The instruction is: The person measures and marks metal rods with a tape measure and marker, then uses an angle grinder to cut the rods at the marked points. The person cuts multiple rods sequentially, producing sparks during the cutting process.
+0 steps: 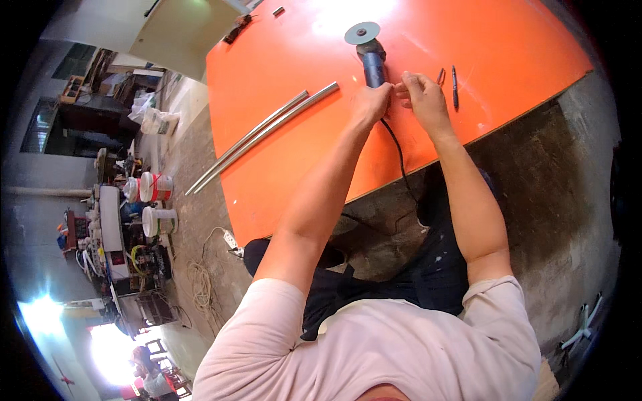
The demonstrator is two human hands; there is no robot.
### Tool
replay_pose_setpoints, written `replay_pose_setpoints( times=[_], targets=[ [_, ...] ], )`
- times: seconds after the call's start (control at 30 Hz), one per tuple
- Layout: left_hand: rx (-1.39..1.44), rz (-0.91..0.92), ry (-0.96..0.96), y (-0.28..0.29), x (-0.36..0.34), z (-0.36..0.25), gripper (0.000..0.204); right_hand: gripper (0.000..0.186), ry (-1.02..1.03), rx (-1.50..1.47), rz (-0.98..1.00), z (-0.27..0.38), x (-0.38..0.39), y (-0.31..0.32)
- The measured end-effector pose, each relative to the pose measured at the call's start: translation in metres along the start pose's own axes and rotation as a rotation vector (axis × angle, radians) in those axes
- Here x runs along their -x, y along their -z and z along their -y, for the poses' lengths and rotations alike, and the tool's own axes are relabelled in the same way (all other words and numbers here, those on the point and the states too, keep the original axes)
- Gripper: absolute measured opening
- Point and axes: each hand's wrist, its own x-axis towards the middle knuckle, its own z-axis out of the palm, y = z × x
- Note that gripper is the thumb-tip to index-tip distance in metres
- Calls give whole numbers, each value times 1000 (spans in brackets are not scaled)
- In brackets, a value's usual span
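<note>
An angle grinder (374, 67) with a blue body lies on the orange tabletop, its pale cutting disc (362, 33) toward the far side. My left hand (372, 103) is closed around the rear end of its body. A black cord (402, 157) runs from there over the near table edge. Just right of the grinder is my right hand (424, 100), its fingers loosely bent and apart, with nothing visible in them. Beyond that hand lie a black pen (455, 87) and a small dark item (441, 75), partly hidden. Two shiny metal tubes (264, 134) lie to the left.
The orange table (301, 53) ends close to my legs. At its far left are a dark object (238, 29) and a short metal piece (278, 11). White buckets (159, 222), a power strip (231, 239) and coiled cable (200, 287) are on the floor. A person (150, 374) is far behind at left.
</note>
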Motion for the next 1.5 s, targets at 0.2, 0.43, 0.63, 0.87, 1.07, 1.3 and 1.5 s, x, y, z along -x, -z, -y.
replay_pose_setpoints(
  times=[0.2, 0.43, 0.63, 0.87, 1.07, 1.3, 1.5],
  targets=[
    [-318, 95, 28, 3, 21, -39, 56, 52, -26, -71, 30, 3, -2, 16],
    [-673, 33, 20, 10, 24, 1, 95, 50, -53, -138, 115, 13, 10, -3],
    [-443, -27, -162, 62, 120, 35, 76, 51, 33, -102, 183, 4, 4, -2],
    [-125, -495, -90, 211, 343, 187, 44, 30, 28, -162, 214, -45, -22, -3],
    [-23, -875, 126, 259, 498, 262, 43, 38, 45, 313, 501, 59, 73, 28],
    [-118, -1085, 103, 229, 526, 259, 43, 42, 165, 894, 1024, 123, 163, 63],
    [-98, -901, -50, 260, 486, 256, 36, 37, 80, 808, 1197, 149, 167, -28]
  ],
)
